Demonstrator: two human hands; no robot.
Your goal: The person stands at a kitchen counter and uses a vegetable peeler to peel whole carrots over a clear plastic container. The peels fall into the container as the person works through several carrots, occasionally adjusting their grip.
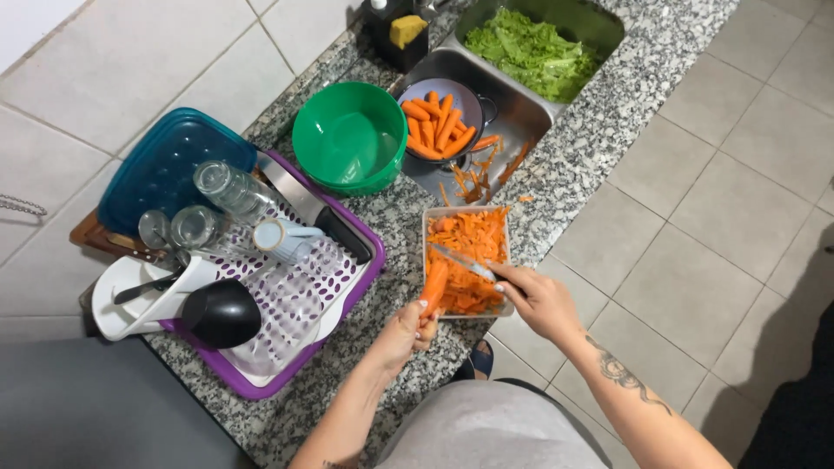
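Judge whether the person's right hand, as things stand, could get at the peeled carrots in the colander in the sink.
Probably yes. The colander of carrots sits open in the sink, just beyond the tray of peelings, with nothing covering it. But the right hand holds a knife.

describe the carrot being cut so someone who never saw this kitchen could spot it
Find the sink in the granite counter; just in front sits a clear tray of carrot peelings. The carrot is over it, in the left hand, knife against it. Unlike the colander's carrots, it is held.
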